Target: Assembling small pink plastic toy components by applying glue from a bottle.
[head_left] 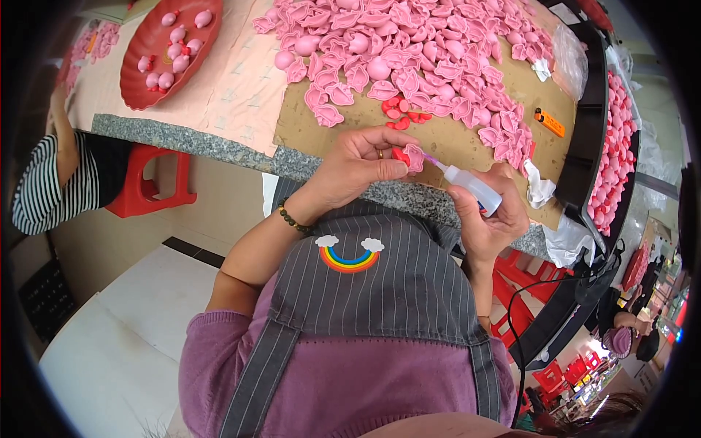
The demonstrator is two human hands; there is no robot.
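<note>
Above the table's front edge, my left hand (358, 169) pinches a small pink moulded shell (415, 158) with a red piece (399, 155) against it. My right hand (496, 219) is wrapped round a small translucent squeeze bottle (473, 187). Its thin purple nozzle (432, 159) points left, with the tip at the pink shell. Just beyond my left hand lie several loose red pieces (398, 109) on brown cardboard (292, 128). A large heap of similar pink shells (409, 51) covers the far part of the cardboard.
A scalloped red plate (131, 84) holding pink balls stands at the far left. An orange-handled tool (550, 123) and crumpled tissue (539, 184) lie to the right. Past them is a black tray (582, 157) beside many pink balls. A person in striped clothing (47, 175) is near a red stool (150, 186).
</note>
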